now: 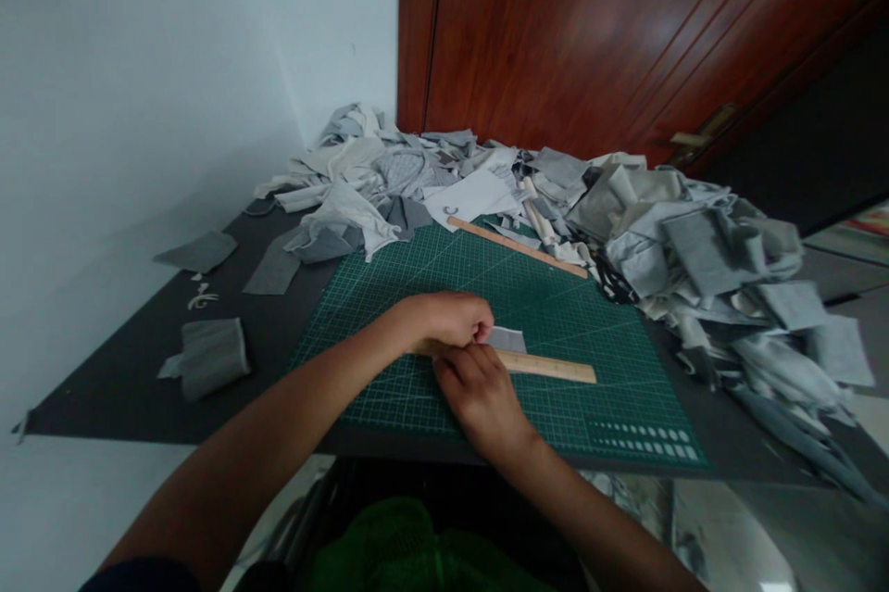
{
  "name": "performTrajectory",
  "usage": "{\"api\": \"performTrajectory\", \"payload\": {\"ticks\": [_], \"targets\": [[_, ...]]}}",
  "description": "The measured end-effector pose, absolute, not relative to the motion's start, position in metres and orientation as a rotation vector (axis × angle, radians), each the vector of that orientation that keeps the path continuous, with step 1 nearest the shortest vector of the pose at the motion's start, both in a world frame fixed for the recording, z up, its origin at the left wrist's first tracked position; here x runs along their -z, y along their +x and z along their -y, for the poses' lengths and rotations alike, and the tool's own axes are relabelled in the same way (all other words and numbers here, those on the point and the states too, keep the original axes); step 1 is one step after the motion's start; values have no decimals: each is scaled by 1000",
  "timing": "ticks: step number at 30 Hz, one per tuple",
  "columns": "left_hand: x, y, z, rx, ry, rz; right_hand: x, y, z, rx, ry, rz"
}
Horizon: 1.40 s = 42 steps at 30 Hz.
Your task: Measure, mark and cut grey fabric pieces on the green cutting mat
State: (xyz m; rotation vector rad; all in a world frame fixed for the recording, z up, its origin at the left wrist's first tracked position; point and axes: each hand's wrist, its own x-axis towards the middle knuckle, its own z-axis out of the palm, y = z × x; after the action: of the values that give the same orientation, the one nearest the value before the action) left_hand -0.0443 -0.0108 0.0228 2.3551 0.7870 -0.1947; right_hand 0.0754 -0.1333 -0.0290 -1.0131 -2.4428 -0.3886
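A wooden ruler [556,367] lies across the green cutting mat [389,296]. A small light-grey piece of fabric [509,339] shows along its far edge. My right hand [482,393] is closed over the ruler's middle, with its fingers curled down. Just beyond it, my left hand [458,319] is closed in a fist or pinch beside the fabric's left end. Whatever the left fingers hold is hidden. The two hands almost touch, and the left part of the ruler is mostly covered by them.
A second wooden ruler [518,246] lies at the mat's far edge. Heaped fabric scraps [403,170] line the back, and another pile [708,240] covers the table's right side. A folded grey cloth [214,358] sits at left. A white wall and wooden door [556,27] stand behind.
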Motion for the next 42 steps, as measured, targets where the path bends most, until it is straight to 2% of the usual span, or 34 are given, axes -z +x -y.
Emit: {"api": "performTrajectory", "payload": {"ticks": [12, 42], "targets": [[-17, -44, 5, 188, 2368, -771, 27, 81, 136, 461, -1099, 2466], [-20, -44, 5, 183, 2325, -797, 14, 193, 172, 371, -1452, 2493]]}}
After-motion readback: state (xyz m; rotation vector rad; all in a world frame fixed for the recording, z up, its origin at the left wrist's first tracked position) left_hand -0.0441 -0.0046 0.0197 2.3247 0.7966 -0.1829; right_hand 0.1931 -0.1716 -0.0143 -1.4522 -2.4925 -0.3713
